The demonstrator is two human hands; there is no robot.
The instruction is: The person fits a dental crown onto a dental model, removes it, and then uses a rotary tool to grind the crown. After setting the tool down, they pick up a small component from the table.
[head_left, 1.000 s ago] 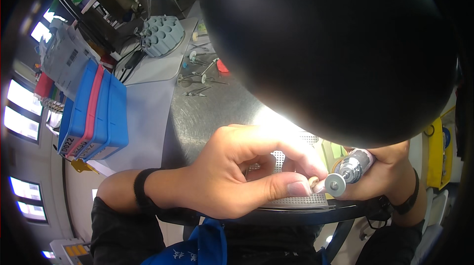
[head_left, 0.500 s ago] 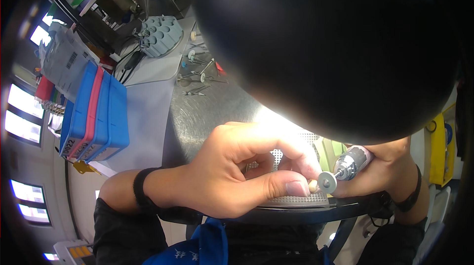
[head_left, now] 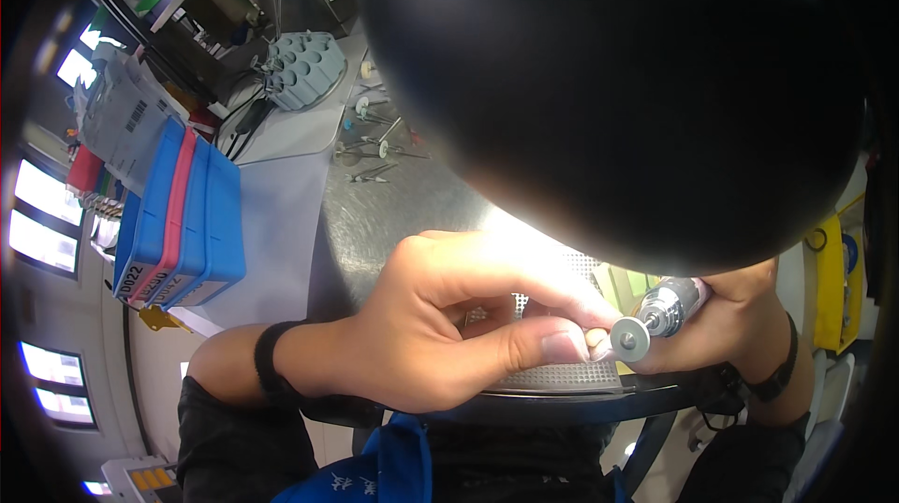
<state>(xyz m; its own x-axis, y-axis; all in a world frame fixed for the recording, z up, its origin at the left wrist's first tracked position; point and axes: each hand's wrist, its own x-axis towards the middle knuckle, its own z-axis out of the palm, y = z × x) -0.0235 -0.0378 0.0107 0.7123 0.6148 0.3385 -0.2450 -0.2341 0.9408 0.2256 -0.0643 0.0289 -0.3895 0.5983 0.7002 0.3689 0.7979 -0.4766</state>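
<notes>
Metal bench [head_left: 403, 203]; left hand [head_left: 440, 325] fingers pinched on small piece [head_left: 599, 346]; right hand [head_left: 721, 325] fingers wrapped round rotary tool [head_left: 660, 311].

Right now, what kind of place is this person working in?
Probably a small craft or dental-type workshop. The right hand holds a rotary handpiece with a grinding disc at a tiny piece pinched in the left hand. Small burs lie on the metal bench, beside stacked blue trays.

The left hand [head_left: 440, 320] curls palm-down, thumb and forefinger pinched together at the tips. The right hand [head_left: 726, 320] is mostly hidden, apparently closed in a grip, wrists near each other.
</notes>
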